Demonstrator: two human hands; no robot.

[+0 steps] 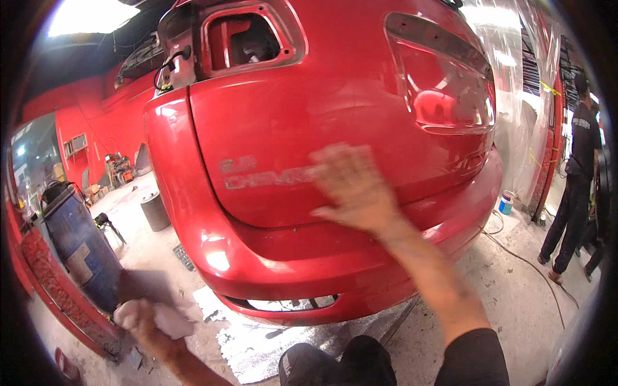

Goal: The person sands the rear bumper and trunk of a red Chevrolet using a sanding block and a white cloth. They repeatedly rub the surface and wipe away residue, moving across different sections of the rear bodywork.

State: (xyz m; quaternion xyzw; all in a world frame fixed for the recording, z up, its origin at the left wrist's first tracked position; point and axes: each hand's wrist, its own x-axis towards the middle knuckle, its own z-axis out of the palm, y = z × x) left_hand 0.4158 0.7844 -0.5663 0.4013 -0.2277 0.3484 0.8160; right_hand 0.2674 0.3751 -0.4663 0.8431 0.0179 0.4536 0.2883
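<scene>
One tailgate point(290, 125) by R hand point(357, 184) faces cam, long axis approx. horiz.

Right hand point(354, 183) apparently against red tailgate point(277, 122)

1. A blown-out white light point(93, 14) glares above and left of the red car point(290, 128).
2. Hot spots whiten the car's bumper point(215, 257); a soft shadow darkens the floor point(151, 283) left of it.
3. Right of the car, plastic sheeting point(512, 83) looks overexposed.
4. Motion blurs the right hand point(351, 183) before the car and left hand point(138, 318) below-left.
5. Around the car, straight edges bend toward a black rim; the upper-left ceiling point(84, 51) seems too dim to read.
</scene>
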